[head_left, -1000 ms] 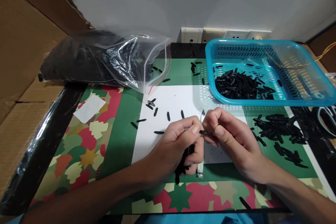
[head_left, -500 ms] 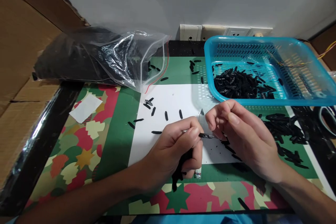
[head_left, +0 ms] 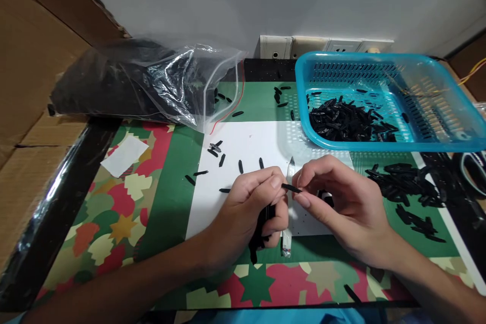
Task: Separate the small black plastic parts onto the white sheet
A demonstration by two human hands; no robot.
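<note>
Strip in work: one small, slim, black tapered piece [head_left: 291, 188], material unclear; it was up between the two hands, above the white paper sheet [head_left: 246, 143].
Left hand [head_left: 251, 202]: curled closed, thumb pressed to forefinger, gripping the strip's left end. A bunch of similar black pieces [head_left: 255, 243] stuck out under the curled fingers, so the palm was loaded too.
Right hand [head_left: 351, 202]: half open and cupped, thumb and forefinger tips at the strip's other end. Pinching or only touching: couldn't tell. Dark bits showed by its palm; held or lying beyond, couldn't tell.
Step in hand: my read, two-handed handling of a single strip, spares kept in the left palm. What was being done to it wasn't clear.
Next move: probably called for a steady left pinch and light right fingertips, without spilling the spares.
Pen-like tool: slim whitish shaft, dark pointed tip [head_left: 287, 238]; it lay between the hands, across the sheet, lower end over the green patterned mat [head_left: 170, 182].
Loose stock: scattered black strips [head_left: 240, 167] on the sheet; a loose black heap [head_left: 406, 182] on the mat, right of the right hand.
Blue perforated plastic basket [head_left: 360, 147]: beyond the right hand, more black pieces piled inside.
Clear zip bag with dark contents [head_left: 125, 86]: far left, red line along its mouth.
Writing: no brand or label legible; reddish marks at the tool's lower end were too small to read.
</note>
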